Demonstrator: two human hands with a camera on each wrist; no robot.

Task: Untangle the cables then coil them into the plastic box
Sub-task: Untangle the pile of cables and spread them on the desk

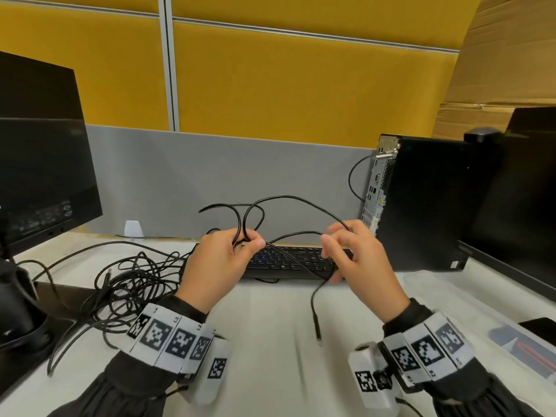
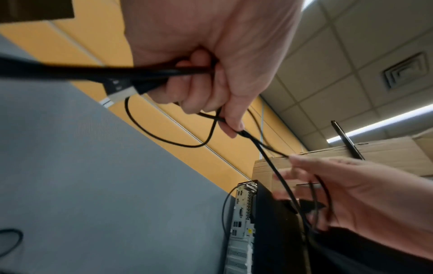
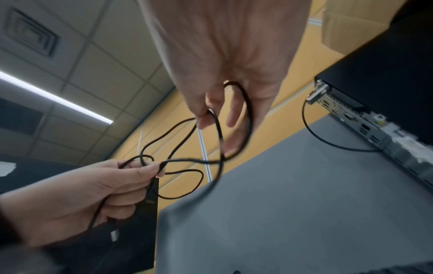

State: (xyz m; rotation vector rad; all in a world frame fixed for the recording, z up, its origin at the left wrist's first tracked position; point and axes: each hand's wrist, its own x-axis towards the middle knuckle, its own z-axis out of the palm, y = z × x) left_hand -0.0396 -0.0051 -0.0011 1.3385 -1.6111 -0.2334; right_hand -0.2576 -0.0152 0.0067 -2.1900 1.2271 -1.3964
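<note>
A thin black cable [image 1: 285,197] arcs in the air between my two hands above the keyboard. My left hand [image 1: 228,257] grips several of its loops between thumb and fingers; in the left wrist view a USB plug [image 2: 119,90] sticks out of that hand [image 2: 211,83]. My right hand [image 1: 346,248] pinches the same cable, with a loop [image 3: 243,111] lying over its fingers [image 3: 234,115]. A free end with a plug [image 1: 316,326] hangs down to the desk. A tangle of black cables [image 1: 135,284] lies at the left. The clear plastic box [image 1: 481,323] sits at the right.
A black keyboard [image 1: 288,260] lies under the hands. A monitor [image 1: 45,164] stands at the left, a PC tower [image 1: 427,200] and a second monitor [image 1: 523,188] at the right. A grey partition [image 1: 210,182] backs the desk. The box holds some coloured items.
</note>
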